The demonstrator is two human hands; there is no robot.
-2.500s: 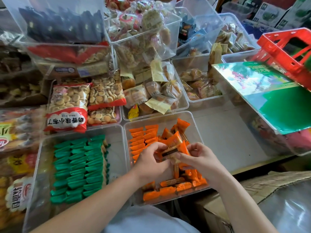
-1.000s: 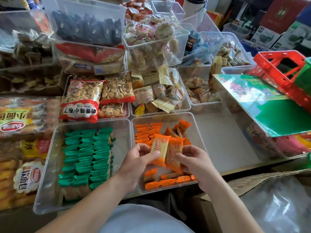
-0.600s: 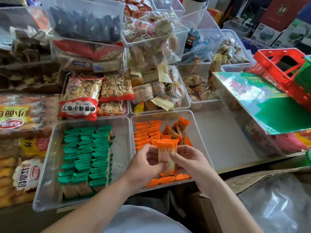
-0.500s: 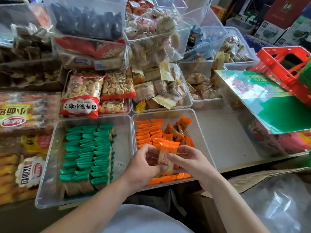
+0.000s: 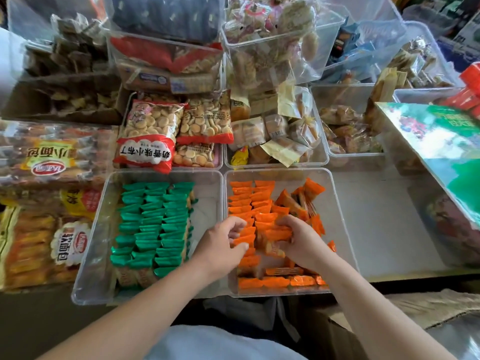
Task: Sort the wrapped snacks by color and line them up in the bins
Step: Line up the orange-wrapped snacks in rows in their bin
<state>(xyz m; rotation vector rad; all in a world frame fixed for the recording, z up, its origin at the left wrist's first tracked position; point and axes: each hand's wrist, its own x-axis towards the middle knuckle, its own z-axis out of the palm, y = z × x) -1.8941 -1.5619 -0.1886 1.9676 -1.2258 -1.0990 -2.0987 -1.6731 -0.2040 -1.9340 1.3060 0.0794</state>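
Two clear bins sit side by side in front of me. The left bin (image 5: 91, 255) holds green-wrapped snacks (image 5: 153, 224) lined up in three rows. The right bin (image 5: 340, 219) holds orange-wrapped snacks (image 5: 249, 198), two rows at its left and a loose pile (image 5: 301, 201) at the right. Both hands are down inside the orange bin. My left hand (image 5: 220, 250) has curled fingers at the end of the left orange row. My right hand (image 5: 301, 242) grips a small stack of orange snacks (image 5: 272, 235) against the rows.
Bags of small round biscuits (image 5: 153, 136) and a bin of pale wrapped cakes (image 5: 275, 133) lie just behind. Bread packs (image 5: 44, 229) are stacked at the left. A green box (image 5: 446, 152) leans over the bare counter (image 5: 376, 216) at the right. More clear bins are piled at the back.
The hands held a few orange snacks upright above the bin; they have now dropped into the bin and press the stack down against the rows. The camera tilted lower.
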